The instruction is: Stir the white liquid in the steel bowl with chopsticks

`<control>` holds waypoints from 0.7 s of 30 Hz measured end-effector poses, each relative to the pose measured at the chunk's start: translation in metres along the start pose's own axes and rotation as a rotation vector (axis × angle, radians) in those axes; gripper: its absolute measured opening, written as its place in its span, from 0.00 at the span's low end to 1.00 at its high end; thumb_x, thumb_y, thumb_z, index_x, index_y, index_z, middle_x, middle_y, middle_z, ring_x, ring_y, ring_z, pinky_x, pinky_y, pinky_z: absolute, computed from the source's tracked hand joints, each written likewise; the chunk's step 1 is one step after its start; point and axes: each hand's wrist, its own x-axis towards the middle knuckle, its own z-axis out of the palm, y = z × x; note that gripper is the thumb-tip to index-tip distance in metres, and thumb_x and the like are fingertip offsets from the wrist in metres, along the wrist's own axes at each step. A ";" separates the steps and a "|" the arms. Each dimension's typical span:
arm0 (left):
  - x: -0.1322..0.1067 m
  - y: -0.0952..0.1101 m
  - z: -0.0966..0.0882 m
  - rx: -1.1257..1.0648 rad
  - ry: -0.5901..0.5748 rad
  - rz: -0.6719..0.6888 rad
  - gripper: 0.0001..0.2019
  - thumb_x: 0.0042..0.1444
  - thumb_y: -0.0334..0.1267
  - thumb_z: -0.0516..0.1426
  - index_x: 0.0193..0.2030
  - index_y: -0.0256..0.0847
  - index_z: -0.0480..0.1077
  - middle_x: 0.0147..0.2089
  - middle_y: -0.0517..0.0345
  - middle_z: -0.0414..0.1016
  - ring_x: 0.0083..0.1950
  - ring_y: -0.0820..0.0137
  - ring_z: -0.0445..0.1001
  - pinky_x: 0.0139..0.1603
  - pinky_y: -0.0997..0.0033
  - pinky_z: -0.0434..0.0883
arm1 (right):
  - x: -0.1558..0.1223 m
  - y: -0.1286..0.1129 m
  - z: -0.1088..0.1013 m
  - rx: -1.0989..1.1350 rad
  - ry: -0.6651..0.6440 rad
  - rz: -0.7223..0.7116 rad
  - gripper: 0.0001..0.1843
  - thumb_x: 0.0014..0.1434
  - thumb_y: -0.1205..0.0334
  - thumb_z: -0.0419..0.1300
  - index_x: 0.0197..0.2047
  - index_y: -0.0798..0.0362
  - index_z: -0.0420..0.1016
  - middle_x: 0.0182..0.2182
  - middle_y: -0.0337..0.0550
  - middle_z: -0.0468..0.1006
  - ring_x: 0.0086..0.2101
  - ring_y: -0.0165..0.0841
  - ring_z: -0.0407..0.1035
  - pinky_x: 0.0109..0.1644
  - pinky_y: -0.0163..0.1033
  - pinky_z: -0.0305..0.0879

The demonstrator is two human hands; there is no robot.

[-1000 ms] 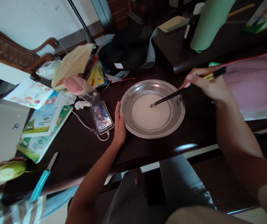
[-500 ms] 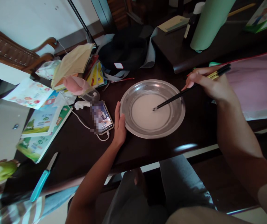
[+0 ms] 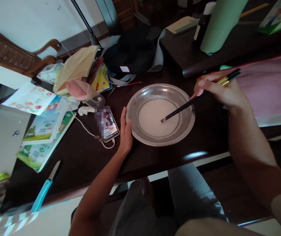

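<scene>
A round metal pan (image 3: 188, 123) with pale, milky liquid in it sits on the dark wooden table (image 3: 81, 157). My left hand (image 3: 125, 132) rests flat against the pan's left rim, fingers stretched upward. My right hand (image 3: 220, 90) is closed on a pair of black chopsticks (image 3: 192, 102) with gold bands near the top. Their tips dip into the liquid right of the pan's middle.
A phone (image 3: 106, 124) on a white cable lies left of the pan. Further left are children's books (image 3: 44, 131), a pink object (image 3: 79, 89) and a blue-handled knife (image 3: 43, 191). A black bag (image 3: 130, 52), a green cylinder (image 3: 219, 26) and a pink folder (image 3: 273, 85) stand behind and right.
The chopstick tips moved from the pan's centre toward the lower right of the liquid. A green-yellow object at the lower left slid out of view. My left hand stayed put.
</scene>
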 end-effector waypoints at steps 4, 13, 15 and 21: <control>0.000 -0.001 0.000 0.009 -0.008 0.001 0.33 0.65 0.59 0.51 0.73 0.51 0.56 0.79 0.56 0.50 0.79 0.60 0.49 0.79 0.56 0.47 | -0.001 -0.002 0.008 0.026 -0.203 0.005 0.17 0.59 0.46 0.64 0.28 0.49 0.81 0.31 0.41 0.84 0.35 0.35 0.76 0.41 0.41 0.66; 0.000 0.000 0.000 0.011 -0.004 0.002 0.32 0.65 0.59 0.51 0.73 0.53 0.57 0.79 0.56 0.50 0.79 0.60 0.49 0.79 0.56 0.47 | -0.001 -0.001 0.000 0.037 -0.043 0.021 0.18 0.60 0.48 0.65 0.22 0.48 0.79 0.25 0.40 0.82 0.30 0.35 0.74 0.40 0.43 0.65; -0.001 0.001 0.001 0.013 -0.006 0.004 0.32 0.65 0.59 0.51 0.73 0.52 0.56 0.79 0.56 0.50 0.80 0.60 0.48 0.79 0.57 0.46 | -0.001 -0.003 0.004 0.029 -0.151 0.036 0.17 0.59 0.46 0.65 0.25 0.49 0.80 0.28 0.41 0.83 0.32 0.36 0.76 0.40 0.42 0.66; 0.000 0.000 0.002 0.007 0.003 -0.007 0.33 0.64 0.60 0.51 0.73 0.52 0.56 0.79 0.55 0.51 0.79 0.59 0.50 0.79 0.56 0.48 | 0.001 0.004 0.004 -0.008 0.018 0.030 0.17 0.58 0.45 0.65 0.26 0.48 0.80 0.28 0.40 0.83 0.33 0.36 0.74 0.41 0.42 0.67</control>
